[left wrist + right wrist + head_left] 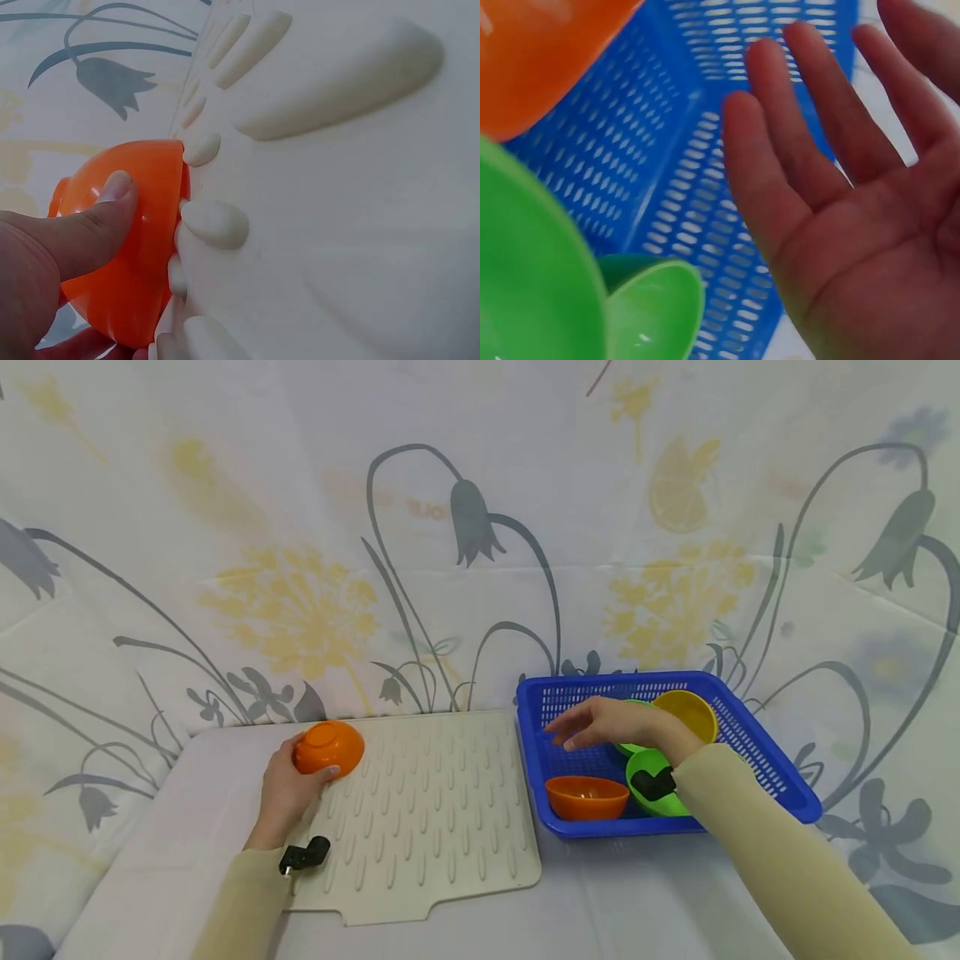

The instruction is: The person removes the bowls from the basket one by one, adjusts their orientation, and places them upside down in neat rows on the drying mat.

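Observation:
My left hand [288, 789] grips an orange bowl [330, 749] that lies upside down at the far left corner of a cream ribbed drying mat [427, 802]. In the left wrist view the thumb [105, 217] presses on the bowl's outer wall, and its rim meets the mat's raised ribs. Over a blue perforated basket [555, 829] hovers my right hand [611, 722], holding nothing, its fingers spread in the right wrist view. Inside the basket are a second orange bowl [587, 799], green bowls [652, 793] and a yellow bowl [688, 714].
A white flowered cloth [480, 610] hangs behind as a backdrop. The mat lies left of the basket on a white-covered table [600, 893], with a tab at its front edge. The basket's raised walls surround the bowls.

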A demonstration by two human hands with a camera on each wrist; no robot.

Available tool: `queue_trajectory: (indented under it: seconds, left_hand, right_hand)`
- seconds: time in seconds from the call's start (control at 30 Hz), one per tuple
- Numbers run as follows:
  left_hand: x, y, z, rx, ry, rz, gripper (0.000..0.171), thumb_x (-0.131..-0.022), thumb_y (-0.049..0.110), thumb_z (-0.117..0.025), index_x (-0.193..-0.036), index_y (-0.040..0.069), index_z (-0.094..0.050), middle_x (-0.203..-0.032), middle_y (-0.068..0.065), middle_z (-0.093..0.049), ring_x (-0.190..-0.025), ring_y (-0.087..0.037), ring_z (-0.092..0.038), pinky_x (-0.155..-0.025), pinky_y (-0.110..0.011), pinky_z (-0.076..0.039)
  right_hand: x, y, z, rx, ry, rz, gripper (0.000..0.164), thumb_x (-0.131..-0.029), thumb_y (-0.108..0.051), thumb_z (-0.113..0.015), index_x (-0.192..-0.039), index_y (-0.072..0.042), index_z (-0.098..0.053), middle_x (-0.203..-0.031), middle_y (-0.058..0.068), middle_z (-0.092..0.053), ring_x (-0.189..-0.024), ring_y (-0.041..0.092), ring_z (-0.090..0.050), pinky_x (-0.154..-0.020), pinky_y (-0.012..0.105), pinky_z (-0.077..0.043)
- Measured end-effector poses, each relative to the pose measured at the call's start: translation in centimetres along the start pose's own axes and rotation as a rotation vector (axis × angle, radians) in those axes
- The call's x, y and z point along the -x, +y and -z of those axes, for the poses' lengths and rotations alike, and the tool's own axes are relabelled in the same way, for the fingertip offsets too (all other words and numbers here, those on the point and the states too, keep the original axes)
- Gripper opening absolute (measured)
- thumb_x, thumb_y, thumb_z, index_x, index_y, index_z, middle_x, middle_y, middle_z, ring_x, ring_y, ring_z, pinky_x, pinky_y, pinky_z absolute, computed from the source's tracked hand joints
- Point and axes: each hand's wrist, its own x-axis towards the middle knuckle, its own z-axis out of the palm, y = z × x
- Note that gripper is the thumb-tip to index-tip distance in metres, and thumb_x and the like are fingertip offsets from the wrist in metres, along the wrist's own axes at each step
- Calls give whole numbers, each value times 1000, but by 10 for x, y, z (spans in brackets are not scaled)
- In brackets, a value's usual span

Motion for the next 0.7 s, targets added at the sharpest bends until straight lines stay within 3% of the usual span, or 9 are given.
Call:
queue_trajectory:
  seconds: [0.13, 0.37, 0.53, 0.7]
  left_hand:
    - [0, 1, 1, 4, 2, -4, 83, -89, 16, -75, -153, -4, -26, -147, -32, -36, -133, -47, -36, -112, -59, -28]
    - [1, -3, 1, 10, 0, -5, 83, -89, 17, -75, -153, -4, -26, -148, -31, -35, -134, -47, -36, -112, -59, -28]
    - [-1, -4, 0, 6, 3, -13, 83, -89, 17, -75, -153, -4, -26, -148, -31, -35, -134, -47, -36, -112, -60, -29]
    - [-2, -3, 1, 4, 5, -17, 84, -89, 17, -75, -153, -4, -26, -148, -31, -35, -134, -47, -36, -112, -60, -29]
  right_hand:
    - [-5, 4, -3, 54, -101, -80, 47, -93, -19, -70, -138, -8, -60, -132, 13, -63, -122, 27, -57, -107, 51, -41]
    - [-10, 7, -6, 128, -168, -219, 47, -89, -19, -73, -135, -14, -63, -130, 8, -63, -119, 26, -58, -100, 49, -48]
    - [-10, 10, -7, 101, -180, -237, 46, -89, -15, -72, -135, -15, -64, -128, 8, -64, -113, 26, -60, -88, 45, -56]
    - [-11, 9, -5, 125, -153, -216, 45, -89, -8, -71, -133, -15, -65, -127, 7, -64, -110, 26, -63, -88, 44, -56]
